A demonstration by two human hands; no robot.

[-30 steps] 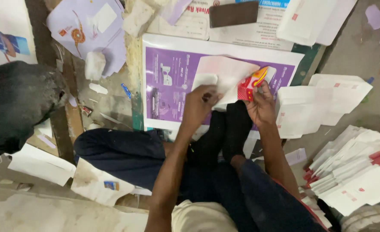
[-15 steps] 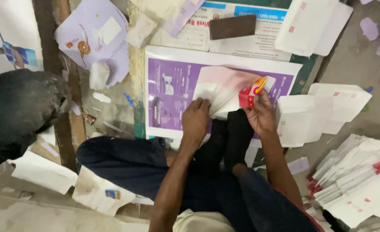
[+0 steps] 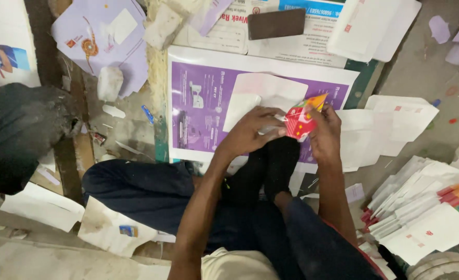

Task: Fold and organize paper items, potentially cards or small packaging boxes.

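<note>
Fingers (image 3: 271,120) of both hands pinch red packet (image 3: 298,120).

You sit with your two black-socked feet (image 3: 264,168) on the near edge of the large purple-and-white printed sheet (image 3: 203,103). Your left hand (image 3: 250,129) and right hand (image 3: 324,132) meet above it on the small red-and-yellow folded paper packet (image 3: 299,118). A dark rectangular phone (image 3: 276,23) lies beyond the sheet, a fanned stack of white envelopes (image 3: 421,207) to your right, and a black cloth bundle (image 3: 19,129) far left.
</note>
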